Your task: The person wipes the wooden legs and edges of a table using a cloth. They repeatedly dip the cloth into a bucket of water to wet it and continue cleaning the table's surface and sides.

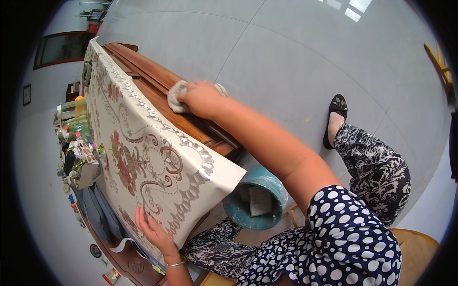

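My right hand (202, 97) presses a pale crumpled cloth (176, 97) against the brown wooden side of a table (157, 81), fingers closed over the cloth. My left hand (151, 230) lies flat with fingers spread on the cream tablecloth (143, 152), which has red and brown flower and scroll patterns and hangs over the table's edge with a corner sticking out. A thin bangle sits on my left wrist.
A teal bin (267, 183) with paper inside stands under the table's corner by my knees. Bottles, jars and small boxes (76, 143) crowd the table's far side. Grey tiled floor (286, 57) spreads to the right, with my foot in a black shoe (335, 117).
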Demonstrator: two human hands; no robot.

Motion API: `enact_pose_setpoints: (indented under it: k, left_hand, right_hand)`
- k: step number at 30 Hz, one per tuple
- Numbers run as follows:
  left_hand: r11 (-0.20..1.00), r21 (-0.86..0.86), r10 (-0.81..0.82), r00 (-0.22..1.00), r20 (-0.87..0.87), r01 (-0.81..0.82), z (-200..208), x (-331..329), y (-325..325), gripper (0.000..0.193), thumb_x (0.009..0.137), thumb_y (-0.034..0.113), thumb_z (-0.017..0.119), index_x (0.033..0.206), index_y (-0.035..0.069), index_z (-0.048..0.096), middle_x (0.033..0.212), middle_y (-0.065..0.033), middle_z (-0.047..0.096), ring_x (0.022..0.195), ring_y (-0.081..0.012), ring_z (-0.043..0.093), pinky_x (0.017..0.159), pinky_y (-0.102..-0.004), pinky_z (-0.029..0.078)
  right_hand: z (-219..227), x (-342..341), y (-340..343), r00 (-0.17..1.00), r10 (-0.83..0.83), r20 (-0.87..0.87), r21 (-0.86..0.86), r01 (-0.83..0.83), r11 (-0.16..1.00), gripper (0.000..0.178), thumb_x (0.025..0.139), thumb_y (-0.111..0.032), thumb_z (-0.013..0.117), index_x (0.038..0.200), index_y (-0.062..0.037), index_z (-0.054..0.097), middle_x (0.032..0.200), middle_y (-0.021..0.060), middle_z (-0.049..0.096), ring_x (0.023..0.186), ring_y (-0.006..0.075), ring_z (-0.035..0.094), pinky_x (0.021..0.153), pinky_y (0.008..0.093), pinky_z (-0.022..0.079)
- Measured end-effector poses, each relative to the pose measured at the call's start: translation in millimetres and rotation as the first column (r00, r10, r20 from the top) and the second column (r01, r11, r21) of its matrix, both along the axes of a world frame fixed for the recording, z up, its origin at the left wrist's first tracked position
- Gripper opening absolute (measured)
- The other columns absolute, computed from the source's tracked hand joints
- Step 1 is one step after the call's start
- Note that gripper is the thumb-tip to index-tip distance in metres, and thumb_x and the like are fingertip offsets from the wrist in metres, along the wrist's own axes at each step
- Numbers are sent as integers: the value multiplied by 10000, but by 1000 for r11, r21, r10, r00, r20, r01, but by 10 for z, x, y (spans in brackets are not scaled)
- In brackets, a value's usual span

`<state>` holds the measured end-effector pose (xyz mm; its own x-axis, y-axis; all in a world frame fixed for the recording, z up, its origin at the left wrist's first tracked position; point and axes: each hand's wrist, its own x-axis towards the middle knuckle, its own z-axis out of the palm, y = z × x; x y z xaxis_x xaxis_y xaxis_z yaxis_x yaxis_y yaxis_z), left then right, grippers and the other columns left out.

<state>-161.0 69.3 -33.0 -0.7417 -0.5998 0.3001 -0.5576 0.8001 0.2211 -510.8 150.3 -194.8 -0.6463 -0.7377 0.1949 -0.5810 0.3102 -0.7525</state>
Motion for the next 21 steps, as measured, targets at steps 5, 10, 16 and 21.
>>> enact_pose_setpoints:
  k: [5,10,16,21]
  left_hand:
    - [999,32,16,999,-34,-15,-17,46,-28,332,986,93,406,1272,-54,488,1372,-144,432,1258,-258,429,1048,-375,349]
    - [999,37,36,998,-50,-35,-56,57,-60,329,990,115,422,1267,-46,497,1366,-137,438,1254,-258,435,1040,-372,356]
    - [1000,-11,22,1000,-6,-22,-54,79,-96,329,980,96,421,1269,-41,498,1366,-144,443,1249,-265,444,1045,-373,353]
    - [1000,-8,29,1000,1,-29,-30,92,-67,333,971,68,411,1276,-37,495,1368,-148,447,1256,-266,439,1053,-375,345]
  right_hand:
    - [66,532,678,989,-111,-102,-56,105,993,187,826,-164,536,945,-166,680,977,113,590,994,287,559,840,411,411]
    - [103,889,1187,989,-124,-81,10,126,992,222,797,-135,569,994,-166,667,933,99,574,935,283,557,786,397,433]
    - [82,739,1126,996,-82,25,-41,83,996,232,771,-118,612,991,-148,678,918,128,589,895,315,588,748,419,480]
    - [159,323,601,994,31,108,-41,-27,999,206,777,-133,612,970,-132,685,976,144,632,929,331,626,771,438,503]
